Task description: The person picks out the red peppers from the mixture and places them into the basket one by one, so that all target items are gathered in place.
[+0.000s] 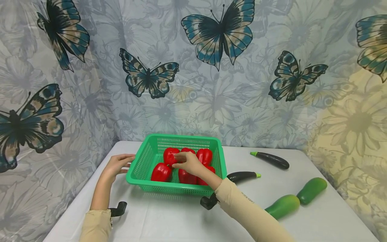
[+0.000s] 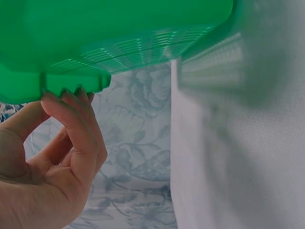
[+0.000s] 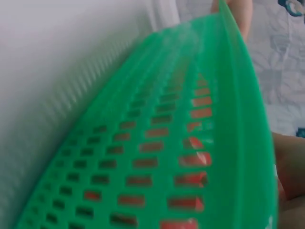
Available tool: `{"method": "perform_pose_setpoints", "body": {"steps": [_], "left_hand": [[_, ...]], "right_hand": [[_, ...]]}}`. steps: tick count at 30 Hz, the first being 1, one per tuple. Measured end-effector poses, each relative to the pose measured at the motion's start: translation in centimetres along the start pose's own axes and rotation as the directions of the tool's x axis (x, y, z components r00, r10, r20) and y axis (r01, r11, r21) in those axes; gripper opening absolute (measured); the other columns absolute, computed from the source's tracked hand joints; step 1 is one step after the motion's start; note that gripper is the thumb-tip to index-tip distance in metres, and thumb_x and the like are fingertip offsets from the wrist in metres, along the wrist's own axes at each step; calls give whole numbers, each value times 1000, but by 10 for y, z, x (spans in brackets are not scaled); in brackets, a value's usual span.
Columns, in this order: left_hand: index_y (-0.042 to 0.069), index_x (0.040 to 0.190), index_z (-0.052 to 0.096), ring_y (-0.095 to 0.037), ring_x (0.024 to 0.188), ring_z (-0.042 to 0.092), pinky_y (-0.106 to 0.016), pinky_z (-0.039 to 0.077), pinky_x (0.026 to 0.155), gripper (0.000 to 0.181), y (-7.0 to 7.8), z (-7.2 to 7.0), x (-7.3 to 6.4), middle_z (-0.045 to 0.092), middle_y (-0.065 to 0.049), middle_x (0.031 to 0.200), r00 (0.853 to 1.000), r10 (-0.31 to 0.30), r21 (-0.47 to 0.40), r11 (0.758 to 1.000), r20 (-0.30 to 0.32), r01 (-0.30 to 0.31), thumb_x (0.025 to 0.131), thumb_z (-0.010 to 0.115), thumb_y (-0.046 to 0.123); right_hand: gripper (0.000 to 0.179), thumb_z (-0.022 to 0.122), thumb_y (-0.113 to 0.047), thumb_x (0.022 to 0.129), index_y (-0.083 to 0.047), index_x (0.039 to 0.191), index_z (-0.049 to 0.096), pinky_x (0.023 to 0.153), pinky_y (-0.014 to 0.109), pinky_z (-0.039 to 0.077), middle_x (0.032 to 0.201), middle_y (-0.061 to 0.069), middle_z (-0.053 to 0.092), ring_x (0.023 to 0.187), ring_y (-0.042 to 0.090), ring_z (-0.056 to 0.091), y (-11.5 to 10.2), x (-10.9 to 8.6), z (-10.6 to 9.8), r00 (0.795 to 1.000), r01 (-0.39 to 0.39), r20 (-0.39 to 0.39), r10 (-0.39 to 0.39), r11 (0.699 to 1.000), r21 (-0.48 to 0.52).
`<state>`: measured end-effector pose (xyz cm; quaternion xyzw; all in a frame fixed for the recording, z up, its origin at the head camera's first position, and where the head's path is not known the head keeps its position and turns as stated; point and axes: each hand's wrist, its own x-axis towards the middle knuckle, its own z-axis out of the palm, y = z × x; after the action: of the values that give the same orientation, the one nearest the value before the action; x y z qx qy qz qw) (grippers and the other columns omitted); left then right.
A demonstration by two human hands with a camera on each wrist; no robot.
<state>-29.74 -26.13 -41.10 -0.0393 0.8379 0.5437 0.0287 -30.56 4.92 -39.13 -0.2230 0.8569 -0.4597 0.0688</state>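
Note:
A green perforated basket [image 1: 176, 188] holds several red bell peppers [image 1: 161, 172]. At its left rim is my left hand [image 1: 116, 165], lightly bent fingertips touching the rim's edge; the left wrist view shows these fingers [image 2: 81, 126] from below. My right hand [image 1: 189, 162] reaches over the front right of the basket, in among the peppers. Its fingers and thumb are apart, fingertips at the right side of the back left pepper [image 1: 170, 156]. In the right wrist view the basket wall [image 3: 157, 143] hides most of that hand, with red showing through the slots.
Right of the basket lie two dark eggplants [image 1: 273, 160] with green stem ends. Two green mango-like fruits [image 1: 312, 191] lie farther right, one partly behind my right sleeve [image 1: 246, 208]. Butterfly-patterned cloth [image 1: 211, 111] rises behind the white table [image 1: 163, 222].

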Motion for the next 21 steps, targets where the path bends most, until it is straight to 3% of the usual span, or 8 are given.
{"method": "perform_pose_setpoints", "body": {"steps": [10,17,21], "left_hand": [[-3,138,52,-7,89,64,-32,60,83,53,-1,-1,0,59,-24,129,1000,-7,8,1000,-15,7,102,49,36],[-3,136,53,-9,91,64,-30,60,79,55,1,0,-2,59,-26,129,1000,7,12,1000,-28,-7,103,46,39],[-4,137,53,-14,95,66,-32,60,80,55,1,0,-3,58,-28,130,999,36,38,999,-37,-35,105,39,40]], "right_hand": [[47,61,-33,97,-7,136,57,104,47,49,136,14,60,125,31,58,4,-12,-43,992,-53,-113,51,998,-14],[54,55,-37,100,-4,142,49,109,51,44,144,20,51,134,37,49,14,-18,-78,995,-28,-100,24,999,-34],[60,51,-41,100,-4,146,44,111,56,39,149,18,46,139,40,42,23,-25,-97,991,-58,-123,48,995,-79]]}}
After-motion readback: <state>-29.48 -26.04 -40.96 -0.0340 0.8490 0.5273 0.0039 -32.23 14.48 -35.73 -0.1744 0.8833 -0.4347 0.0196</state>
